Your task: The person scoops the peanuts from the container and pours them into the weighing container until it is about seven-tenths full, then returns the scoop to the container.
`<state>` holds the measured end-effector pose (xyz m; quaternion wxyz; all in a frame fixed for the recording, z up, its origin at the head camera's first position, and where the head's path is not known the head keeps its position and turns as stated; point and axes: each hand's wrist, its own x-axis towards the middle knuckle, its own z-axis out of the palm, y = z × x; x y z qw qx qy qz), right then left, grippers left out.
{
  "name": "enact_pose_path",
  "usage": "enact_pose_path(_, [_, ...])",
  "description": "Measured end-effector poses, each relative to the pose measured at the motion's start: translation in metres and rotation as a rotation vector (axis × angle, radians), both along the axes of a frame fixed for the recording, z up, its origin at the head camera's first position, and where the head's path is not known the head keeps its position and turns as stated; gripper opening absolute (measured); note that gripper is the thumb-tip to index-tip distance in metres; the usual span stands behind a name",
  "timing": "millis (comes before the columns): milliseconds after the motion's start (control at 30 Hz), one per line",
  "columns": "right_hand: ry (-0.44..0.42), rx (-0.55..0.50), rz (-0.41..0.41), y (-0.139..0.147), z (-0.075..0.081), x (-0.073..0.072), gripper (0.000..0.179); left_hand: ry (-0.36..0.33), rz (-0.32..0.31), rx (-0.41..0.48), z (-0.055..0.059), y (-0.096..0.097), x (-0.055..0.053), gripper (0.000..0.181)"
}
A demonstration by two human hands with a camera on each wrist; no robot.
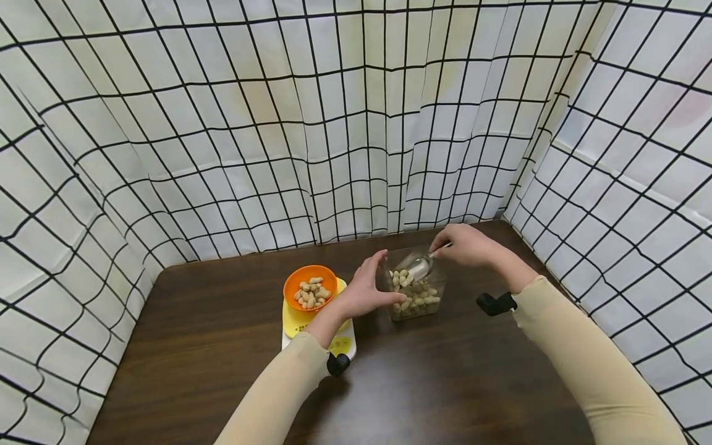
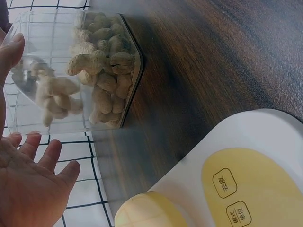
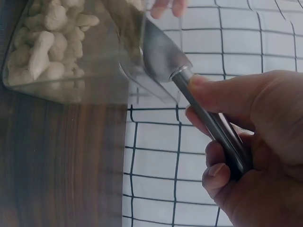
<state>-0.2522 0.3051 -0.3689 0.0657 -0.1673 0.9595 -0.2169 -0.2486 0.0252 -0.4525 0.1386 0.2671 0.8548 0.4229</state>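
Observation:
A clear plastic container (image 1: 439, 285) of unshelled peanuts (image 2: 106, 71) stands on the table. My left hand (image 1: 364, 290) holds its left side, the thumb on one wall and some fingertips on the opposite wall near the rim; the other fingers spread apart. The handle of a metal scoop (image 3: 163, 52) is gripped in my right hand (image 3: 265, 127), between thumb and curled fingers. The scoop's bowl tilts down into the container, with several peanuts in or against it. In the head view my right hand (image 1: 464, 244) is above the container's far right corner.
Left of the container, an orange bowl (image 1: 289, 290) holding peanuts sits on a white and yellow kitchen scale (image 1: 347, 343). My left forearm crosses over part of the scale. White curtains (image 1: 267, 148) behind black wire grid surround the table's back and sides. The dark wooden table (image 1: 445, 383) extends toward me.

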Motion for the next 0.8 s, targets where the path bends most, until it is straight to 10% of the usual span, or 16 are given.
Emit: enact_pose_path(800, [-0.046, -0.138, 0.003, 0.017, 0.002, 0.005, 0.015, 0.021, 0.006, 0.013, -0.002, 0.002, -0.002, 0.111])
